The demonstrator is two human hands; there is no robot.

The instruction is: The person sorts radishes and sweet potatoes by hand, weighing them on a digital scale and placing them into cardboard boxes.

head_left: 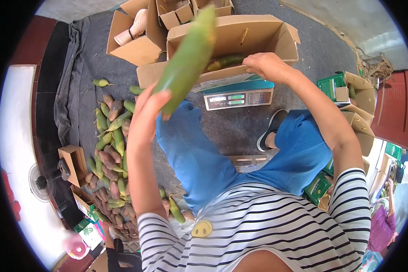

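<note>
My left hand (pixel 147 106) is closed around the lower end of a large green radish (pixel 188 59), held up tilted and slightly blurred in front of the cardboard box (pixel 267 38). My right hand (pixel 269 65) is at the near edge of that box, its fingers curled over the rim. Inside the open box lies at least one more green radish (pixel 226 61), partly hidden by the front wall. The box rests on a digital scale (pixel 238 99) with a lit display.
Many radishes (pixel 111 158), some green and some brownish, are heaped on the floor at left. More open boxes (pixel 138 47) stand behind, one holding a pink item. Green printed cartons (pixel 333 88) line the right side. Another person in purple (pixel 381 226) is at far right.
</note>
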